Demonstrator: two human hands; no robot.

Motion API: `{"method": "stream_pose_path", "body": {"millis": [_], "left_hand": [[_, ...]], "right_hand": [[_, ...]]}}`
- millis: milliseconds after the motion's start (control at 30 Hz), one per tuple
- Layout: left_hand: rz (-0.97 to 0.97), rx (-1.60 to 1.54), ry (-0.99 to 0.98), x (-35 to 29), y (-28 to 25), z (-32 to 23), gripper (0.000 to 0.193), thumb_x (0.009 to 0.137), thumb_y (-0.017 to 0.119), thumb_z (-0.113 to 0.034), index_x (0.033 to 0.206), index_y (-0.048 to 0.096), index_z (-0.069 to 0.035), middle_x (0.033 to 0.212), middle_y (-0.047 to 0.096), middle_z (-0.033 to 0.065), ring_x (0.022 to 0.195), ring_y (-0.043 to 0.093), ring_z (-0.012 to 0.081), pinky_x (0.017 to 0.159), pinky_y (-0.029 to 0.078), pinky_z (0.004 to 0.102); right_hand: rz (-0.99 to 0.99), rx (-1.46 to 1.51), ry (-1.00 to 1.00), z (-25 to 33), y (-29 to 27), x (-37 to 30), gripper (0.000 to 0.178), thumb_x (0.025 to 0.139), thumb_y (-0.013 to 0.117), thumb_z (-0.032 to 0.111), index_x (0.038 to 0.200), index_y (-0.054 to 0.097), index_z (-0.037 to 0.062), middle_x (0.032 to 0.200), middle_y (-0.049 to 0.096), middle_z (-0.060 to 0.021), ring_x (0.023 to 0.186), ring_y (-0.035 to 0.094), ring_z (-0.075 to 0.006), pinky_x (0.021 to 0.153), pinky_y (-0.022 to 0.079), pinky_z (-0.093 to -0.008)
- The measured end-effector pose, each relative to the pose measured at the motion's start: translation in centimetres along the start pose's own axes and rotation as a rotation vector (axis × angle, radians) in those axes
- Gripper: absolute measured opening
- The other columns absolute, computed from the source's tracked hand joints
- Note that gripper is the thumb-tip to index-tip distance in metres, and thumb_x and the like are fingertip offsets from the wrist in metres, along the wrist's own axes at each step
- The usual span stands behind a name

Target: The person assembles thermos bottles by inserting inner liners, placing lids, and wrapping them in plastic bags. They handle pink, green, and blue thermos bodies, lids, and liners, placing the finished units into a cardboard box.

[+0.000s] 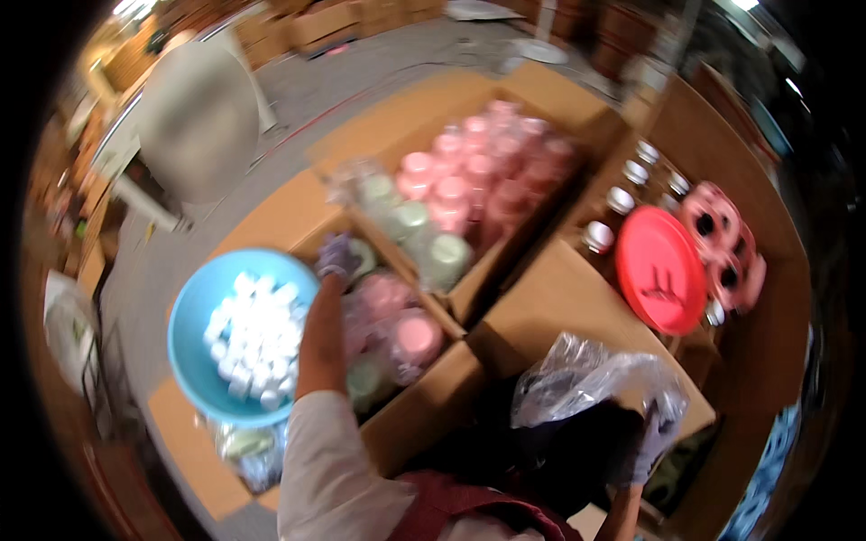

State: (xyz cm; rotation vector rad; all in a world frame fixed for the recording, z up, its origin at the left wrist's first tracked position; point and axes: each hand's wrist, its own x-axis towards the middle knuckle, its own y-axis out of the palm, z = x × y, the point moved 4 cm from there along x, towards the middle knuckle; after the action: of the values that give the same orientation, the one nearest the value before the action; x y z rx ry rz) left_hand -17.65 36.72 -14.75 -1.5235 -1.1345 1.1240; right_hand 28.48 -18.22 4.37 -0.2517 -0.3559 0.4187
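Observation:
My left arm stretches forward over an open cardboard box. At its far end my gloved left hand (336, 256) is beside a pale green round item (362, 258); blur hides whether the fingers grip it. Near that arm, pink plastic-wrapped items (417, 337) sit in the same box. On the right, my gloved right hand (642, 448) is closed on the edge of a crumpled clear plastic bag (591, 383), which hangs in front of my body above a cardboard flap.
A light blue basin (189, 370) of small white caps (254, 347) stands at left. Ahead, a box (374, 239) holds pink bottles (453, 194) and pale green ones. At right, another box (767, 347) holds white-capped bottles (620, 199), a red tray (661, 266) and pink ring-shaped pieces (713, 221).

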Motion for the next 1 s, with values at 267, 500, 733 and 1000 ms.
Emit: {"method": "stream_pose_path", "body": {"millis": [267, 500, 733, 1000], "left_hand": [[-0.279, -0.368, 0.458, -9.8, -24.0, -14.2, 0.063, 0.078, 0.077, -0.029, 0.13, 0.049, -0.01, 0.122, 0.055, 0.0202, 0.097, 0.064, 0.0357, 0.084, 0.054, 0.0434], [0.378, -1.274, 0.506, -27.9, -15.5, -22.2, 0.042, 0.095, 0.059, -0.014, 0.135, 0.046, -0.01, 0.122, 0.052, 0.0074, 0.11, 0.054, 0.0205, 0.094, 0.048, 0.0342], [0.712, -1.678, 0.371, -40.3, -7.7, -35.9, 0.049, 0.098, 0.059, -0.02, 0.141, 0.038, -0.01, 0.122, 0.053, 0.0091, 0.115, 0.051, 0.0173, 0.099, 0.043, 0.0316], [-0.459, -0.464, 0.588, -11.5, -9.5, -19.4, 0.056, 0.09, 0.062, -0.031, 0.136, 0.046, -0.004, 0.118, 0.058, 0.0198, 0.106, 0.059, 0.0318, 0.095, 0.048, 0.0415]], "right_hand": [[-0.078, 0.072, 0.048, 1.7, -2.4, 4.8, 0.03, 0.094, 0.059, 0.006, 0.124, 0.058, 0.0018, 0.112, 0.06, -0.0043, 0.103, 0.054, -0.0122, 0.09, 0.046, -0.0273], [-0.001, -0.743, -0.178, -2.7, -10.1, -3.2, 0.044, 0.086, 0.062, 0.005, 0.128, 0.053, -0.0033, 0.126, 0.054, -0.0256, 0.122, 0.052, -0.04, 0.104, 0.042, -0.044], [0.466, -0.21, 0.097, 5.1, -4.2, -5.7, 0.101, 0.068, 0.083, 0.021, 0.152, 0.028, 0.0068, 0.147, 0.04, -0.0188, 0.132, 0.046, -0.0353, 0.104, 0.043, -0.0412], [0.224, -0.152, -0.009, 6.4, -1.1, -5.2, 0.032, 0.082, 0.069, 0.008, 0.114, 0.068, 0.0024, 0.136, 0.054, -0.0164, 0.132, 0.046, -0.0291, 0.11, 0.034, -0.0377]]}}
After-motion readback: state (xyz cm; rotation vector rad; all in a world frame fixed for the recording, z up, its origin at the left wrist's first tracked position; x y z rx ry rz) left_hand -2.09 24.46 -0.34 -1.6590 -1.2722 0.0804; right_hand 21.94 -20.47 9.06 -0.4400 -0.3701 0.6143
